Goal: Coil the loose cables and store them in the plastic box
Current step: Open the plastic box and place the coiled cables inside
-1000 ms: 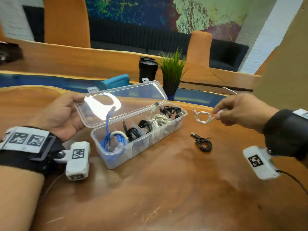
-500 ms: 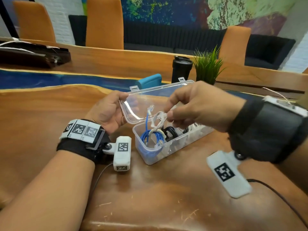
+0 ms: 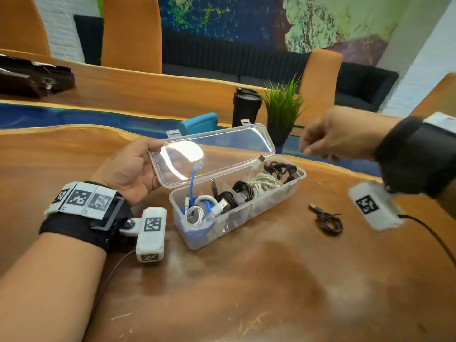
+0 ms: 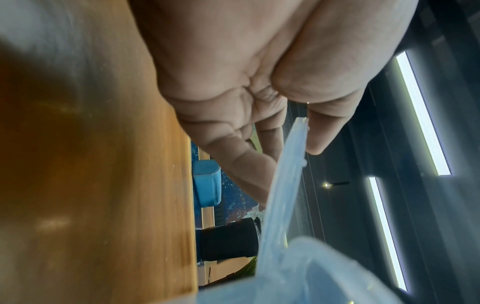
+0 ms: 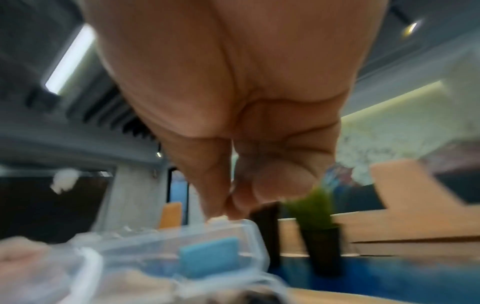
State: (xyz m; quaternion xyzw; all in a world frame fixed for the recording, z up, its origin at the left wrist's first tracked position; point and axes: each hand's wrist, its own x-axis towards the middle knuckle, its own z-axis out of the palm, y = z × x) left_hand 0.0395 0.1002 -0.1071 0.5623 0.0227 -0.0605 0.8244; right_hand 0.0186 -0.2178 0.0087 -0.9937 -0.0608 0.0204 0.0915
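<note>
The wooden surface (image 3: pixel 246 280) carries the clear plastic box (image 3: pixel 249 214), its lid (image 3: pixel 222 149) raised. The left hand (image 3: pixel 130 169) has its grip clamped on the lid's near edge. The right hand (image 3: pixel 338 134) hovers above the box's far end, grip together and empty. The compartments hold coiled cables (image 3: pixel 243 191), with a white coil (image 3: pixel 195 213) at the near end. One black coiled cable (image 3: pixel 329 222) lies on the surface, right of the box.

no readable text or numbers; only black-and-white code squares mark the wrist band (image 3: pixel 81 199) and camera housings (image 3: pixel 152 224).
</note>
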